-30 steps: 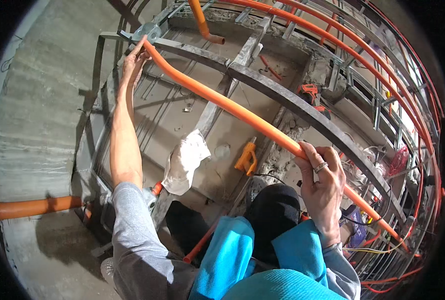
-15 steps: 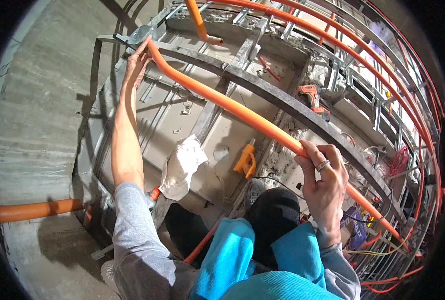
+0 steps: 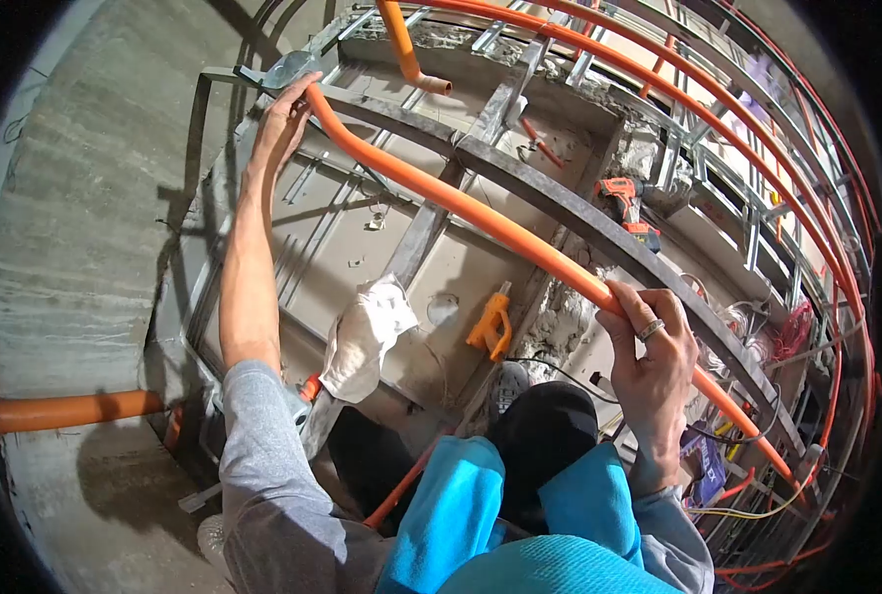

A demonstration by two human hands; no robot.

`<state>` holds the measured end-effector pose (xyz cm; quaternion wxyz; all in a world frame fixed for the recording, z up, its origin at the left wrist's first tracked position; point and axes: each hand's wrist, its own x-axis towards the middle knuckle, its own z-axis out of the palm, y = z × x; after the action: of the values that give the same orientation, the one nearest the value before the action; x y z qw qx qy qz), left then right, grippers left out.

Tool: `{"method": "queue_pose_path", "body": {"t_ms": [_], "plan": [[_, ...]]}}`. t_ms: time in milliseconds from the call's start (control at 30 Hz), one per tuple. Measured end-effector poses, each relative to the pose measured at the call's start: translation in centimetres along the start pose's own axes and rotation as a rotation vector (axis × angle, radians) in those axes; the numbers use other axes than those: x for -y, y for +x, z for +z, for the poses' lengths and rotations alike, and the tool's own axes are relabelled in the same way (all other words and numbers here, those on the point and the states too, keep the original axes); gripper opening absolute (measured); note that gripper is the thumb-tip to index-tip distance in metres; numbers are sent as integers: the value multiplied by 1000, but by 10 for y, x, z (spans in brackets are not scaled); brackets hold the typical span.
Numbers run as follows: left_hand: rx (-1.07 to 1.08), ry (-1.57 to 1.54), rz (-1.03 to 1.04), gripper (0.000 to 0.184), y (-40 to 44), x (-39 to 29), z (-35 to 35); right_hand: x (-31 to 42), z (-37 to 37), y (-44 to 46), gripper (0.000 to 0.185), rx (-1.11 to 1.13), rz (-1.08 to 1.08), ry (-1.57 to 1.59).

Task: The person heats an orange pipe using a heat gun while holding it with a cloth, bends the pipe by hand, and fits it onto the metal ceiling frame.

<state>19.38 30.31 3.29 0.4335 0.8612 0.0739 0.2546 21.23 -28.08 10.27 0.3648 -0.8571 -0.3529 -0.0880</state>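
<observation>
A long orange conduit pipe (image 3: pixel 500 230) runs slantwise across the view, bent near its upper left end. My left hand (image 3: pixel 282 127) is at that bent end, its fingers against the pipe beside a round grey box (image 3: pixel 290 69). Partway down the pipe, my right hand (image 3: pixel 656 342), with a ring on one finger, pinches it between thumb and fingers. A dark metal beam (image 3: pixel 570 203) passes just behind the pipe. The pipe's lower right end lies among cables and other tubes.
An orange cordless drill (image 3: pixel 621 203) and a yellow-orange tool (image 3: pixel 490 325) lie below. A white cloth-like bag (image 3: pixel 366 337) is near my legs. Orange tubes (image 3: pixel 703 84) and metal framing curve along the right. A thick orange pipe (image 3: pixel 74 411) crosses the concrete wall at left.
The view has shifted slightly, so the surroundings sit a little further right. My left fingertips now reach a bit further over the pipe's end. My right hand keeps its hold.
</observation>
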Motion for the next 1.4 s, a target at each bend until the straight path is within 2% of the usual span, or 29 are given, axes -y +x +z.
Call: {"method": "queue_pose_path", "body": {"t_ms": [67,100,133,200,267,367,667,1000,1200,1267,1300,1333,1400], "plan": [[-228,819,485,41,5,-6,-3,-2,2,-1,32,20,1,10],[-256,874,393,36,2,-22,0,-2,3,-2,32,15,15,26],[-252,875,396,36,4,-23,1,-2,3,-2,32,13,19,28],[-278,1180,537,32,7,-24,3,1,1,0,32,20,16,6],[-317,1284,550,30,10,-16,6,-2,2,1,32,14,2,9],[-252,1393,379,38,16,10,7,-2,-1,4,31,18,-6,3],[-295,1172,437,32,16,6,11,3,-4,7,29,-3,-2,15],[-303,1273,403,34,17,0,15,-5,-4,12,26,47,76,1],[-219,1298,349,40,18,0,9,-7,-2,14,26,57,82,31],[-285,1061,250,42,17,-1,11,-7,-1,12,25,60,82,26],[-380,935,203,56,23,4,10,-7,0,12,25,62,81,13],[-380,936,203,56,27,10,7,-7,0,11,25,63,82,14],[-363,518,306,58,33,17,1,-8,3,10,25,55,73,19]]}}
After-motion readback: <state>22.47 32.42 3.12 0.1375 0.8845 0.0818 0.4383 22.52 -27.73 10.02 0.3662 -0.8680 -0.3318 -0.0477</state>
